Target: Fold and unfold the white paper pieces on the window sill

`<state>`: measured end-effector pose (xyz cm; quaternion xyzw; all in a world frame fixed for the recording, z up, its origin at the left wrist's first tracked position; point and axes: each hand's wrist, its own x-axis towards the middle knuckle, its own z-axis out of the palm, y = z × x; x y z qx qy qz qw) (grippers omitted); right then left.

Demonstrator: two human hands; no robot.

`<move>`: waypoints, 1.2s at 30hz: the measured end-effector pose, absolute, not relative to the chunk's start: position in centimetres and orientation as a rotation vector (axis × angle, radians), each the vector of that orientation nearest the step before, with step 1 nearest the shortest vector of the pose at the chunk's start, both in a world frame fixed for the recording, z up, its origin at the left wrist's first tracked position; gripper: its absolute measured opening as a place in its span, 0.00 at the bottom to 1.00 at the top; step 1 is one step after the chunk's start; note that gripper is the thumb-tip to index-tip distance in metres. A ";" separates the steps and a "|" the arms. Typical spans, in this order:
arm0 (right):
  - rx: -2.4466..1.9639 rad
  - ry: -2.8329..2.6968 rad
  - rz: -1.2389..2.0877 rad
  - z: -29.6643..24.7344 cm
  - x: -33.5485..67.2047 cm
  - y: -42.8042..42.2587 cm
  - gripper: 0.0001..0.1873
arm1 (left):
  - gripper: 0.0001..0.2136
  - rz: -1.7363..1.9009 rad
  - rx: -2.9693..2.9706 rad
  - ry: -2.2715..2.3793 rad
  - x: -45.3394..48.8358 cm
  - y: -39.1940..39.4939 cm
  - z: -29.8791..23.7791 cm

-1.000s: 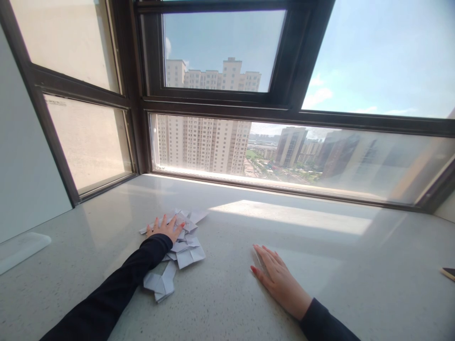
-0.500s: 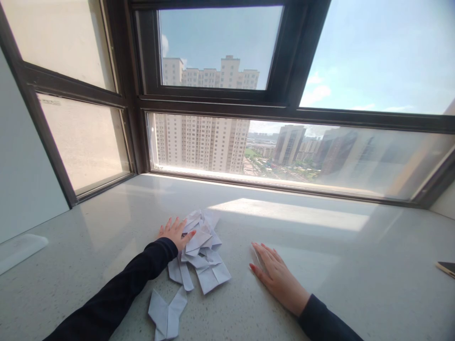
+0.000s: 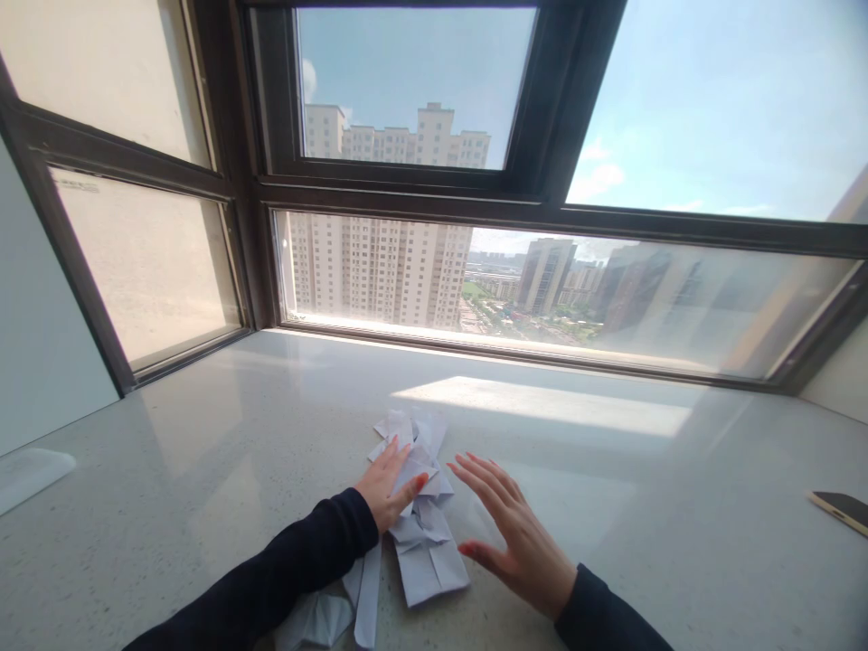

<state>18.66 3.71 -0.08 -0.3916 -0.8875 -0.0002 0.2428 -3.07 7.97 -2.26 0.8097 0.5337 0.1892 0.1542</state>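
Note:
A loose heap of folded white papers [image 3: 431, 565] lies on the pale speckled sill in front of me. My left hand [image 3: 391, 484] rests on the heap's left side, fingers stretched out and thumb apart. Just right of the papers, my right hand [image 3: 512, 524] is held with its fingers extended and thumb spread, holding nothing. Another folded white paper [image 3: 316, 619] lies nearer to me, partly covered by my left sleeve.
The speckled stone sill [image 3: 651, 506] runs up to dark window frames [image 3: 475, 348]. A dark flat object with a light edge [image 3: 844, 508] lies at the far right. A whitish translucent item [image 3: 33, 475] sits at the left edge.
My left hand has moved right, and the papers under it have shifted right and nearer to me. My right hand has moved slightly left, its thumb spread wider.

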 end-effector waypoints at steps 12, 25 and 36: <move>-1.033 -2.669 0.162 -0.1 17.8 3.5 0.26 | 0.59 0.044 2.620 1.187 -7.3 4.8 1.3; -1.209 -2.407 0.031 -0.4 18.5 3.9 0.28 | 0.34 0.582 2.690 1.217 -4.3 8.6 -1.2; -1.189 -2.459 0.089 -0.4 18.1 3.7 0.24 | 0.27 0.354 2.600 1.543 -4.3 9.4 -1.2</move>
